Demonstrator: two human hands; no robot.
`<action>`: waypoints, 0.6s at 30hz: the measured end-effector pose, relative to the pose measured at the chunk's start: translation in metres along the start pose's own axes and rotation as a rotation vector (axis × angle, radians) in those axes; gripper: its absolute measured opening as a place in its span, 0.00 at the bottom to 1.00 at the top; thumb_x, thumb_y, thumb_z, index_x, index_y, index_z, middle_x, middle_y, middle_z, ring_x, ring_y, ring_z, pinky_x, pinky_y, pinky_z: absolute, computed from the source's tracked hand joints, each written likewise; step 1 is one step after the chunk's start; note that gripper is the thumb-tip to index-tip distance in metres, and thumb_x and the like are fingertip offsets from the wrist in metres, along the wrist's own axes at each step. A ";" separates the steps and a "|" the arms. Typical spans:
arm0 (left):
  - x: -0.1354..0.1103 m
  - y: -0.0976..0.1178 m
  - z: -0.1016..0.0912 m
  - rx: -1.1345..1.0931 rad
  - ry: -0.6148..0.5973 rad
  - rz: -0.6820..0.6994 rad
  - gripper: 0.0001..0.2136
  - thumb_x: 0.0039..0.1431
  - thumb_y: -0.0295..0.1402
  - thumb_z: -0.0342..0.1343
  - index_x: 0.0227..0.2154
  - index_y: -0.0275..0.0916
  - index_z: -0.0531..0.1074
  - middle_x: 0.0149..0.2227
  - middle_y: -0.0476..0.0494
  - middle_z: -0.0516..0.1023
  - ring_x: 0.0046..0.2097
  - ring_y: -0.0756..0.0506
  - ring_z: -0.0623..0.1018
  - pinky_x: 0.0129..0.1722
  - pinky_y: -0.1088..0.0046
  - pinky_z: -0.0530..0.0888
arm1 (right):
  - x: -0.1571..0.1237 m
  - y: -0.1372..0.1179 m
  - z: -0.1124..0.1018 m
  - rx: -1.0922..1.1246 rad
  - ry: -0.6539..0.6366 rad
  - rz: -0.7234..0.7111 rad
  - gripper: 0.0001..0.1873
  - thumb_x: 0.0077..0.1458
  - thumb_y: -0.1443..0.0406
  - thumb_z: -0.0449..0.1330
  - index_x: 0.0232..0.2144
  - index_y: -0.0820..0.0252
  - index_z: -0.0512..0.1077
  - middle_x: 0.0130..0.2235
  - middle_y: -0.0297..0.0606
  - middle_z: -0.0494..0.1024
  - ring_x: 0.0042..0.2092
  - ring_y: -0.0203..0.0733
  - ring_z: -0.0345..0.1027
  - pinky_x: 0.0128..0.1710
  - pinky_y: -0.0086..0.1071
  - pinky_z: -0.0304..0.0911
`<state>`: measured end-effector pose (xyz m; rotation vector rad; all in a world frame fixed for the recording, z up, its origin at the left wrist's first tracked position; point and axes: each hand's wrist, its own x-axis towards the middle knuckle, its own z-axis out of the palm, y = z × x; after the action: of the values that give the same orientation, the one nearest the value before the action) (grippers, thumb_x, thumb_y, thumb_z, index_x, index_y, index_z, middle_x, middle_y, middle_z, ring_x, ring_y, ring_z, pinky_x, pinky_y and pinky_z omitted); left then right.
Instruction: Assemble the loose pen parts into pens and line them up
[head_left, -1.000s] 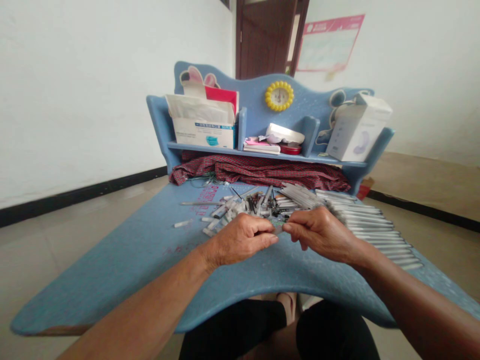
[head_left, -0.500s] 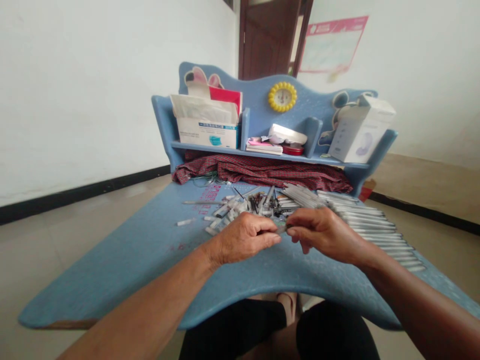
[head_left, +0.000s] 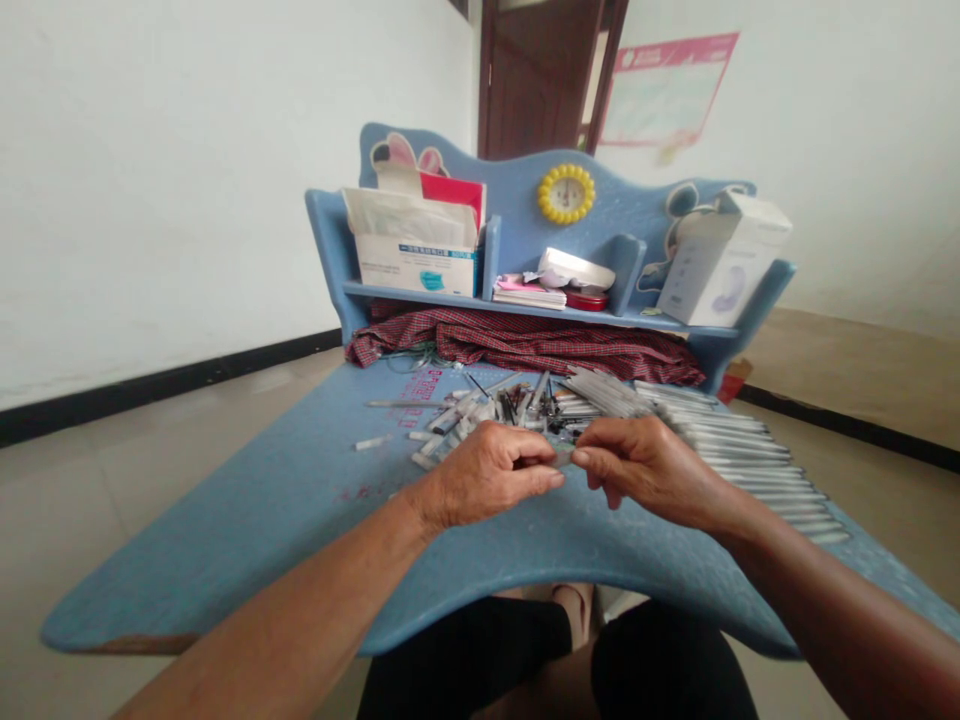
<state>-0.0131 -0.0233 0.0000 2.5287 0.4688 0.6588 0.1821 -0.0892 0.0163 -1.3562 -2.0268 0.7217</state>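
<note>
1. One stub (head_left: pixel 370 443), nine o'clock, lies where a forearm could sweep it.
2. Pile (head_left: pixel 480 405), eleven o'clock, could swallow anything dropped.
3. Left hand (head_left: pixel 491 478) pinches a pale piece (head_left: pixel 563 458) at dial's centre; slack fingers might lose it.
4. Right hand (head_left: pixel 643 462) pinches its other end; uneven force might snap it.
5. Tubes (head_left: pixel 750 442), two o'clock: a wrist's nudge could scatter them.
</note>
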 end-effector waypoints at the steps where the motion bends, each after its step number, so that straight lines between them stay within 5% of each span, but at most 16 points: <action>1: 0.000 0.000 0.000 0.017 0.020 0.012 0.09 0.55 0.33 0.53 0.23 0.34 0.70 0.21 0.52 0.64 0.26 0.53 0.65 0.27 0.78 0.61 | 0.000 0.000 0.001 -0.002 0.006 -0.001 0.20 0.56 0.52 0.53 0.23 0.62 0.67 0.20 0.30 0.67 0.19 0.30 0.64 0.17 0.23 0.55; 10: 0.003 -0.004 0.002 0.208 0.245 0.034 0.08 0.53 0.34 0.57 0.24 0.35 0.72 0.23 0.49 0.68 0.28 0.51 0.68 0.30 0.76 0.63 | 0.017 -0.013 0.003 0.094 0.074 0.135 0.19 0.56 0.57 0.53 0.18 0.62 0.66 0.15 0.30 0.68 0.14 0.28 0.62 0.14 0.21 0.54; 18: 0.001 -0.004 -0.019 -0.022 0.180 -0.173 0.11 0.56 0.34 0.51 0.34 0.34 0.76 0.30 0.47 0.77 0.34 0.49 0.74 0.36 0.74 0.68 | 0.023 -0.017 -0.011 0.124 0.231 0.148 0.23 0.56 0.55 0.53 0.16 0.63 0.67 0.11 0.31 0.67 0.13 0.29 0.60 0.13 0.22 0.52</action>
<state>-0.0234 -0.0124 0.0129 2.3855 0.7302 0.8231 0.1727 -0.0724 0.0394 -1.4560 -1.6890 0.7073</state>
